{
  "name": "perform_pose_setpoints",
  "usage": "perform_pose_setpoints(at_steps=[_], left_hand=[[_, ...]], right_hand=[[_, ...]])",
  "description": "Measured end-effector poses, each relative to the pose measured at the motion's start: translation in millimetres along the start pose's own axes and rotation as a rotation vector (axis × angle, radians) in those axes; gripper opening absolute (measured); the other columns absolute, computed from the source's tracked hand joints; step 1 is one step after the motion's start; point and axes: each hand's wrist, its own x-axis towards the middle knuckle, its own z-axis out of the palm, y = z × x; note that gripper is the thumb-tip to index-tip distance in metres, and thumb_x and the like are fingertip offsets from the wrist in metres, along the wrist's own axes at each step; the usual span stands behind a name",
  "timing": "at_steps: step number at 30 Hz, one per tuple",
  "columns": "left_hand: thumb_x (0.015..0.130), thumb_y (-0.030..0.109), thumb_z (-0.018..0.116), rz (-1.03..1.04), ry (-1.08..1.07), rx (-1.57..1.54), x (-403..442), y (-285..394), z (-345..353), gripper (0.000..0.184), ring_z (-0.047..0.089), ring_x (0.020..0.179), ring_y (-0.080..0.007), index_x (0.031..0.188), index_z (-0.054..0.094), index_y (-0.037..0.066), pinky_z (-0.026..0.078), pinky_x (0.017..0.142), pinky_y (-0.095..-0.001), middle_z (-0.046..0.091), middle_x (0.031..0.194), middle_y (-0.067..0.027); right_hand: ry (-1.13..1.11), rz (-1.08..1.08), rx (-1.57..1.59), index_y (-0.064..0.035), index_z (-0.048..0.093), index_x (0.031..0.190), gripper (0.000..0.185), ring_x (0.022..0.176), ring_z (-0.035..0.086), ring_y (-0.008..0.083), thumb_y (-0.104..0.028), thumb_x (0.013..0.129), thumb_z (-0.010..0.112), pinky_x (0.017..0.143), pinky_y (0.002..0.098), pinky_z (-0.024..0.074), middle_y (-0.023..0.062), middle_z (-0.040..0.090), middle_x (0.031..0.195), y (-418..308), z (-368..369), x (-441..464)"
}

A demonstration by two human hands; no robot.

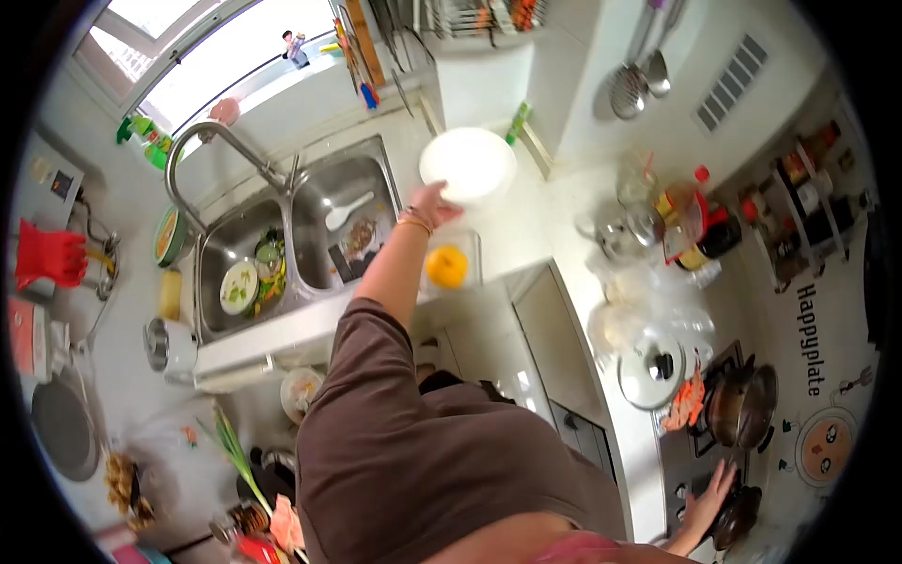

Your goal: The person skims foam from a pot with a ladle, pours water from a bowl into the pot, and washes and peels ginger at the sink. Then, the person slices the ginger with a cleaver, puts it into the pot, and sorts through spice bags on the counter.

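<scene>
At the plate's near left edge is my left hand (pixel 432 205), its fingers closed at the rim of a white plate (pixel 468 164) over the counter beside the sink. Part of the fingers is hidden by the plate. Below this hand, a round orange-yellow thing (pixel 446 267) sits on a clear tray or board (pixel 472 246). Far to the right, my right hand (pixel 707 505) has its fingers spread over the stove front, holding nothing. A dark pan (pixel 738 517) is close beside it, and a pot (pixel 742 404) stands on the burner beyond.
The double sink (pixel 310 188) holds a white spoon (pixel 349 211), a bowl (pixel 240 287) and food scraps. A glass lid (pixel 650 371), orange-red crab or shrimp pieces (pixel 684 404), plastic containers (pixel 648 305) and bottles (pixel 714 240) crowd the right counter. A faucet (pixel 221 132) arches over the sink.
</scene>
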Motion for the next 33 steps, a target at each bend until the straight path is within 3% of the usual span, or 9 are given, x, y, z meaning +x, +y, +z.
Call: perform_pose_setpoints(at_steps=[3, 4, 8, 14, 18, 22, 26, 29, 33], left_hand=[[0.088, 0.010, 0.049, -0.082, -0.261, -0.049, 41.5, 4.0, -16.1, 0.047, 0.056, 0.098, -0.0479, 0.130, 0.029, 0.000, 0.053, 0.083, -0.0538, 0.053, 0.110, -0.0270], [0.085, 0.006, 0.047, -0.074, -0.286, -0.053, 39.4, 4.4, -15.3, 0.047, 0.057, 0.099, -0.0464, 0.129, 0.029, 0.000, 0.054, 0.082, -0.0537, 0.052, 0.112, -0.0263], [0.077, -0.006, 0.042, -0.003, -0.179, 0.007, 2.2, 24.5, -20.8, 0.051, 0.059, 0.100, -0.0415, 0.126, 0.031, 0.001, 0.056, 0.077, -0.0530, 0.052, 0.118, -0.0231], [0.071, -0.003, 0.044, 0.033, -0.492, -0.152, -58.8, 54.6, -138.7, 0.062, 0.058, 0.105, -0.0382, 0.132, 0.030, 0.002, 0.056, 0.078, -0.0498, 0.052, 0.119, -0.0203], [0.069, -0.003, 0.044, 0.111, -0.282, -0.214, -133.2, 71.6, -227.0, 0.062, 0.058, 0.103, -0.0393, 0.130, 0.032, -0.007, 0.055, 0.080, -0.0536, 0.050, 0.119, -0.0243], [0.073, 0.001, 0.044, 0.123, -0.061, -0.368, -173.3, 68.3, -317.2, 0.059, 0.057, 0.104, -0.0412, 0.130, 0.032, -0.008, 0.053, 0.083, -0.0538, 0.050, 0.120, -0.0249], [0.073, 0.001, 0.043, 0.248, 0.128, -0.531, -193.4, 73.9, -370.5, 0.061, 0.054, 0.109, -0.0417, 0.132, 0.029, -0.006, 0.052, 0.087, -0.0535, 0.047, 0.124, -0.0244], [0.072, -0.001, 0.043, 0.345, 0.182, -0.562, -193.7, 82.9, -398.1, 0.061, 0.054, 0.110, -0.0416, 0.132, 0.029, -0.006, 0.053, 0.087, -0.0534, 0.047, 0.124, -0.0240], [0.073, -0.002, 0.043, 0.391, 0.254, -0.595, -191.5, 100.7, -415.9, 0.060, 0.054, 0.109, -0.0433, 0.131, 0.028, -0.006, 0.053, 0.087, -0.0559, 0.047, 0.123, -0.0252]], right_hand=[[0.045, 0.402, -0.421, -0.0156, 0.034, 0.142, 0.092, 0.134, 0.027, 0.0335, 0.005, 0.061, 0.071, 0.103, 0.0425, 0.0373, 0.0122, 0.024, 0.149, -97.5, -55.1, -11.2], [0.156, 0.347, -0.429, -0.0154, 0.037, 0.140, 0.074, 0.133, 0.030, 0.0329, -0.002, 0.075, 0.069, 0.102, 0.0433, 0.0396, 0.0132, 0.027, 0.147, -86.0, -49.2, -5.8], [0.422, -0.107, -0.091, -0.0085, 0.046, 0.131, 0.039, 0.127, 0.039, 0.0332, -0.008, 0.092, 0.052, 0.101, 0.0425, 0.0392, 0.0131, 0.035, 0.142, -232.0, -86.5, 23.0], [0.230, -0.772, 0.396, 0.0015, 0.058, 0.110, 0.027, 0.112, 0.054, 0.0343, 0.002, 0.084, 0.056, 0.095, 0.0388, 0.0421, 0.0180, 0.057, 0.120, -460.2, -56.9, 87.1], [-0.095, -1.184, 0.538, -0.0009, 0.062, 0.103, 0.025, 0.108, 0.056, 0.0321, -0.002, 0.079, 0.063, 0.093, 0.0377, 0.0449, 0.0144, 0.060, 0.115, -613.3, -15.5, 89.6], [-0.239, -1.581, 0.384, -0.0005, 0.052, 0.120, 0.047, 0.117, 0.049, 0.0321, -0.007, 0.076, 0.067, 0.097, 0.0386, 0.0423, 0.0151, 0.052, 0.125, -756.9, 5.5, 61.7], [-0.099, -1.976, 0.288, 0.0026, 0.045, 0.125, 0.057, 0.125, 0.042, 0.0336, -0.012, 0.075, 0.067, 0.102, 0.0389, 0.0384, 0.0180, 0.046, 0.132, -900.1, 48.8, 35.1], [0.025, -1.919, 0.048, 0.0019, 0.037, 0.134, 0.066, 0.134, 0.032, 0.0307, -0.009, 0.074, 0.063, 0.105, 0.0385, 0.0344, 0.0156, 0.035, 0.143, -994.4, 73.9, 21.3], [0.218, -1.831, -0.130, 0.0007, 0.041, 0.131, 0.054, 0.129, 0.039, 0.0295, -0.007, 0.079, 0.055, 0.101, 0.0384, 0.0379, 0.0159, 0.039, 0.139, -1050.0, 94.1, 5.9]])
